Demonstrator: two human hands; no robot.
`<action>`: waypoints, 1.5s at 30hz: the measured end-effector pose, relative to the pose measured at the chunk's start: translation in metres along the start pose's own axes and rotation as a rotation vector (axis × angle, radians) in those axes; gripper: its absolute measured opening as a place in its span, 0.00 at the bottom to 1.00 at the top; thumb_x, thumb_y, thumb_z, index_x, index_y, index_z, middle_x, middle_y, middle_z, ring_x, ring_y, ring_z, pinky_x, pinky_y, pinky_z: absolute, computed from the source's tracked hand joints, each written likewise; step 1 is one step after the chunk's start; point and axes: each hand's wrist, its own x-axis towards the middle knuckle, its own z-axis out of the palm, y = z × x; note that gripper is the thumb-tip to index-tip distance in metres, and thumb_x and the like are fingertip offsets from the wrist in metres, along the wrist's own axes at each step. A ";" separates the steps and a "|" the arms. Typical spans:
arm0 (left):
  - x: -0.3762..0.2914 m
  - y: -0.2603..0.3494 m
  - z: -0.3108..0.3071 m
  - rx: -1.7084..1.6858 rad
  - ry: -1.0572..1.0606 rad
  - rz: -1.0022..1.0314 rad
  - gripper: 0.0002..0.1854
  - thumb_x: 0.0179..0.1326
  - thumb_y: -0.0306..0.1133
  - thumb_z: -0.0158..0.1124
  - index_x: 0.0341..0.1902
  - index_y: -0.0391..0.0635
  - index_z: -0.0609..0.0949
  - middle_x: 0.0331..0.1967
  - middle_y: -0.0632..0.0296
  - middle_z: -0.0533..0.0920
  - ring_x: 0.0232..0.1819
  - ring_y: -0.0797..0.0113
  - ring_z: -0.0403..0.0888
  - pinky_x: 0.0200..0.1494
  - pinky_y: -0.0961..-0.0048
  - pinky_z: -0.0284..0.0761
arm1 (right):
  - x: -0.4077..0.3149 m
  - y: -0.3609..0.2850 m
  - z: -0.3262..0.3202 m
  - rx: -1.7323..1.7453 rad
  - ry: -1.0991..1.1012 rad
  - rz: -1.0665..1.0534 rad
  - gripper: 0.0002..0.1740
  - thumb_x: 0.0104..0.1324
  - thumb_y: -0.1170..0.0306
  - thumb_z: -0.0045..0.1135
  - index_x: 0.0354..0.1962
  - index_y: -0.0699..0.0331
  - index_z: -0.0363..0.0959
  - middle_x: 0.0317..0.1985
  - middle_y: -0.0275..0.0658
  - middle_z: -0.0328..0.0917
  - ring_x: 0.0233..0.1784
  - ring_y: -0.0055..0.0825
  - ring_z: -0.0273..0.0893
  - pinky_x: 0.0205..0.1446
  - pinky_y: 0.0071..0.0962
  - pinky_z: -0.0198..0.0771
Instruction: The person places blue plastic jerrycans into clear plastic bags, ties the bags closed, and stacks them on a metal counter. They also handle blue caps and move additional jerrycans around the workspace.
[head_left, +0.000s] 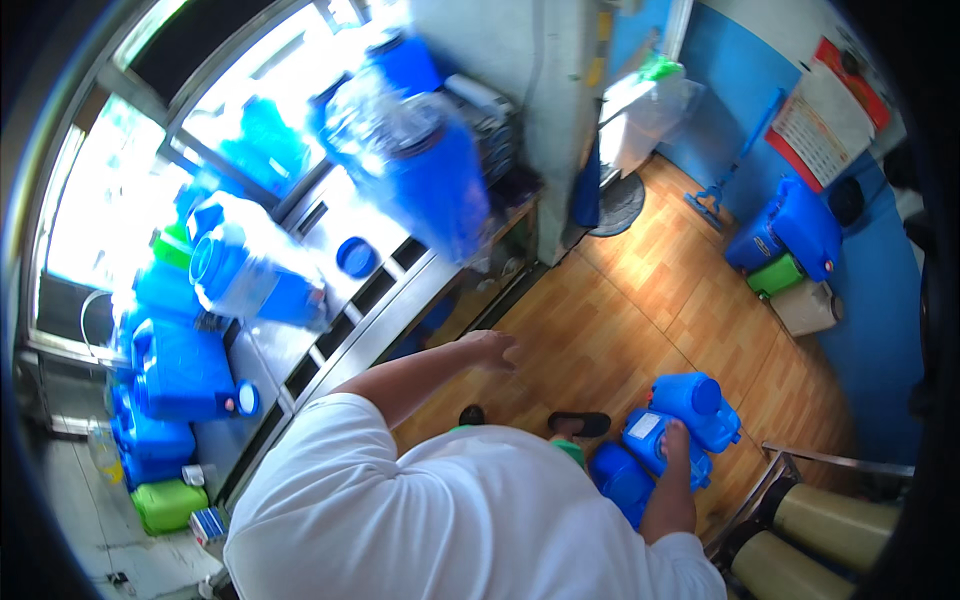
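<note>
My left hand (491, 350) reaches forward over the wood-pattern floor, beside the metal counter edge. Nothing shows between its slightly curled fingers. My right hand (675, 437) is low on the right, over a blue plastic jug (645, 431) with a white label. Whether its fingers grip the jug or only hang in front of it is unclear. A second blue jug (690, 401) with a round cap lies against the labelled one, on its far side. Nearer my body is another blue container (621, 476), partly hidden by my shirt and forearm.
On the metal counter (270, 352) stand bagged blue containers (431, 180), a bagged jug (259, 274) and a loose blue lid (356, 257). More jugs (787, 225) are by the blue wall with a floor squeegee or mop (709, 202). Beige cylindrical tanks (832, 525) occupy the lower right.
</note>
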 end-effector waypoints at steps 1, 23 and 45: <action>-0.026 -0.020 0.013 -0.030 -0.019 -0.027 0.38 0.55 0.58 0.62 0.65 0.49 0.71 0.60 0.54 0.76 0.62 0.52 0.72 0.61 0.58 0.68 | -0.006 -0.023 0.024 0.030 0.010 -0.059 0.20 0.63 0.65 0.58 0.53 0.56 0.71 0.33 0.32 0.76 0.20 0.22 0.67 0.17 0.25 0.60; -0.403 -0.111 0.226 -0.831 0.230 -0.995 0.36 0.55 0.53 0.67 0.62 0.42 0.74 0.58 0.51 0.78 0.61 0.55 0.75 0.62 0.65 0.69 | -0.110 -0.248 0.282 -1.044 -0.498 -0.578 0.24 0.60 0.62 0.62 0.52 0.62 0.72 0.46 0.49 0.78 0.52 0.38 0.76 0.55 0.36 0.71; -0.347 -0.162 0.220 -0.957 0.271 -1.008 0.33 0.53 0.52 0.70 0.56 0.40 0.78 0.51 0.50 0.82 0.53 0.58 0.80 0.57 0.66 0.74 | -0.289 -0.612 0.341 -0.750 0.109 -2.321 0.58 0.35 0.51 0.77 0.65 0.48 0.56 0.66 0.45 0.58 0.70 0.50 0.55 0.69 0.50 0.53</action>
